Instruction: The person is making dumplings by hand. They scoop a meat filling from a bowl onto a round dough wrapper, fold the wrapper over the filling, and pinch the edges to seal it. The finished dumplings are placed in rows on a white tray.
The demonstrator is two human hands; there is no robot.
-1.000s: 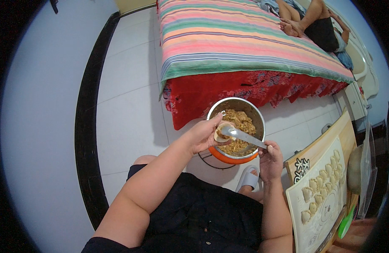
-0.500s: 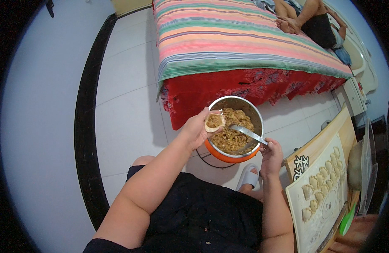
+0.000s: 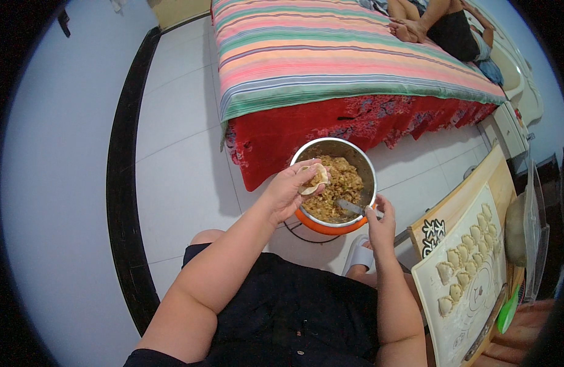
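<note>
My left hand is closed around a round dumpling wrapper with filling in its middle, held over the left rim of a deep metal bowl. The thumb lies across the wrapper. Brown minced filling fills much of the bowl. A flat metal utensil leans in it, its tip buried. At the bowl's right rim, my right hand pinches the utensil's handle end between thumb and fingers.
The orange-bottomed bowl rests on a dark wire stand. At right, a wooden board carries a white mat with several shaped dumplings and a green-handled tool. Beyond the bowl is a striped bed with a person lying on it.
My left thumb has come over the wrapper, which is now partly folded. My right hand has lowered the utensil toward the bowl's near right rim.
</note>
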